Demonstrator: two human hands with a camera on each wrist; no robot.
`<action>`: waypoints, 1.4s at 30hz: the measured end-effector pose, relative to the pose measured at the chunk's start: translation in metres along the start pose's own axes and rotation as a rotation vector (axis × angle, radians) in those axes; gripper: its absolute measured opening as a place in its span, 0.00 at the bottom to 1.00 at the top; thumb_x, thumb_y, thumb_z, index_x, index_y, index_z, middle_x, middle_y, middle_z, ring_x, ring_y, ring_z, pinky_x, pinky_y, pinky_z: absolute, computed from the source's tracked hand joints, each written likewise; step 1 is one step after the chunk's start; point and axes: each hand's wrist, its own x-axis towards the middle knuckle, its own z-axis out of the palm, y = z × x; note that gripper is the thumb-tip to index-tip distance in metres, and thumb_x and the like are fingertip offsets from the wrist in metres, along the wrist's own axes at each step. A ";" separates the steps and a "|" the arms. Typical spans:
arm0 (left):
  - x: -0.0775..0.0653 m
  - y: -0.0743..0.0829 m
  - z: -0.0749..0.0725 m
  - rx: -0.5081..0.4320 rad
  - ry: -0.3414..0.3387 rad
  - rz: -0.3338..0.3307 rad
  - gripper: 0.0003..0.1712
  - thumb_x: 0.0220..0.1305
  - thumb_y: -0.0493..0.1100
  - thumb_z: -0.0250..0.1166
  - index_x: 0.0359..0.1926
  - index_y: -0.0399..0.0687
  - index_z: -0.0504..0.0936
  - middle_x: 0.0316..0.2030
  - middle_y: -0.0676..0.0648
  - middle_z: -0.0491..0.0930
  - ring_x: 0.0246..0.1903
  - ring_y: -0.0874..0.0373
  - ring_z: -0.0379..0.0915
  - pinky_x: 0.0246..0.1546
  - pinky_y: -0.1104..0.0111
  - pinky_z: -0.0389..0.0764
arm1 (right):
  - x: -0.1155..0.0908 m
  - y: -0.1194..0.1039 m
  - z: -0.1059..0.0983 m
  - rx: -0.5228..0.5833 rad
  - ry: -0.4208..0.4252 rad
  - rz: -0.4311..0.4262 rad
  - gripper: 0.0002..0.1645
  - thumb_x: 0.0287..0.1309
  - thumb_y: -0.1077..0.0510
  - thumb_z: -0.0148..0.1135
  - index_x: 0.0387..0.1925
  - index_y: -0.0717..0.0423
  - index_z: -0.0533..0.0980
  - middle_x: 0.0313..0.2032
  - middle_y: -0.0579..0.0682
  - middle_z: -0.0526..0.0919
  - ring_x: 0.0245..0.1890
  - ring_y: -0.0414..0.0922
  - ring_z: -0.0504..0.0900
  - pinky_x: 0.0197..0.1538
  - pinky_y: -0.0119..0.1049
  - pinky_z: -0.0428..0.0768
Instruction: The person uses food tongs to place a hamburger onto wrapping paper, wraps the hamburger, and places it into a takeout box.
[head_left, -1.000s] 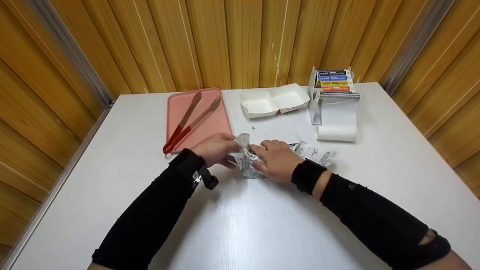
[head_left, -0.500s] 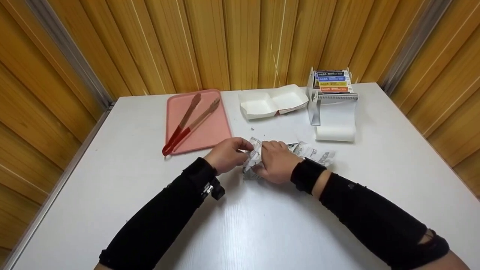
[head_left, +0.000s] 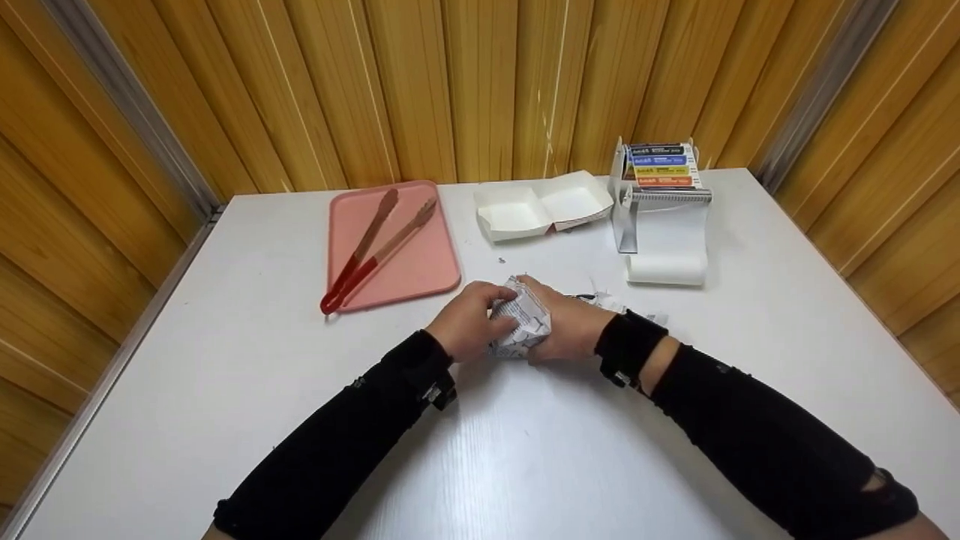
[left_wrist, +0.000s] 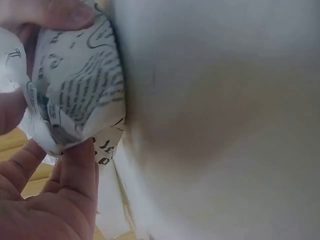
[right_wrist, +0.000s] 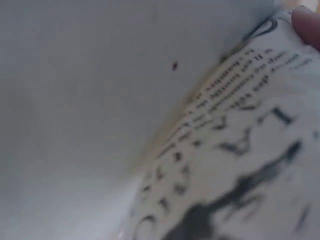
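Observation:
A bundle in newsprint-patterned wrapping paper (head_left: pixel 529 316) stands at the middle of the table between both hands. What the paper encloses is hidden. My left hand (head_left: pixel 466 321) holds its left side, with thumb and fingers on the folded end. In the left wrist view, fingers (left_wrist: pixel 77 175) press against the creased wrapping. From the right, my right hand (head_left: pixel 574 324) grips the bundle, thumb near the table and fingers at the far side. Beyond that hand, loose wrapping paper (head_left: pixel 607 301) spreads rightward, partly covered. The right wrist view shows the printed paper close up.
Red-handled tongs (head_left: pixel 352 281) lie on a pink tray (head_left: pixel 431 266) at the back left. An opened white carton box (head_left: pixel 514 217) sits behind the hands. At the back right stands a holder with coloured boxes (head_left: pixel 660 169) and a white roll (head_left: pixel 666 270).
My left hand has moved right, folding the paper's left end against the bundle. My right hand has shifted from the top to the right side, and the bundle's folded end now faces left and up.

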 end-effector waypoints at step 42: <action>0.013 0.015 0.013 0.384 -0.195 0.078 0.43 0.78 0.55 0.59 0.83 0.40 0.56 0.80 0.40 0.60 0.80 0.34 0.47 0.81 0.50 0.50 | -0.016 0.008 -0.008 -0.044 -0.037 0.139 0.63 0.50 0.39 0.84 0.76 0.57 0.57 0.67 0.65 0.77 0.62 0.57 0.80 0.66 0.53 0.77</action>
